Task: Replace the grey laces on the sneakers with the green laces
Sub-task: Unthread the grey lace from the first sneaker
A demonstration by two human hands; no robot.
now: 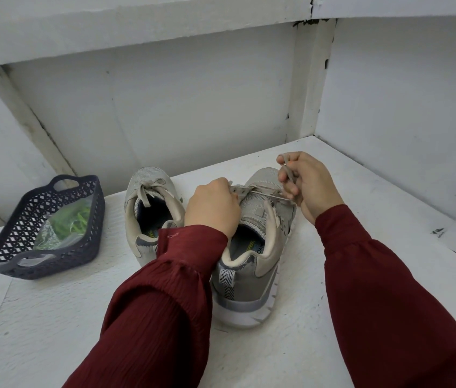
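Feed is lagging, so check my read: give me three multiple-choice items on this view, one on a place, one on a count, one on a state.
1. Where are the green laces? A in the basket; B in a box; C on the floor.
2. How many sneakers are on the table? A one; B two; C three.
3. The right hand is: A open; B pinching the grey lace; C gripping the basket.

Answers: 1A, green shows through the basket's clear bag. 2B, a pair stands side by side. 3B, its fingers curl round the lace above the right sneaker, which the left hand holds.
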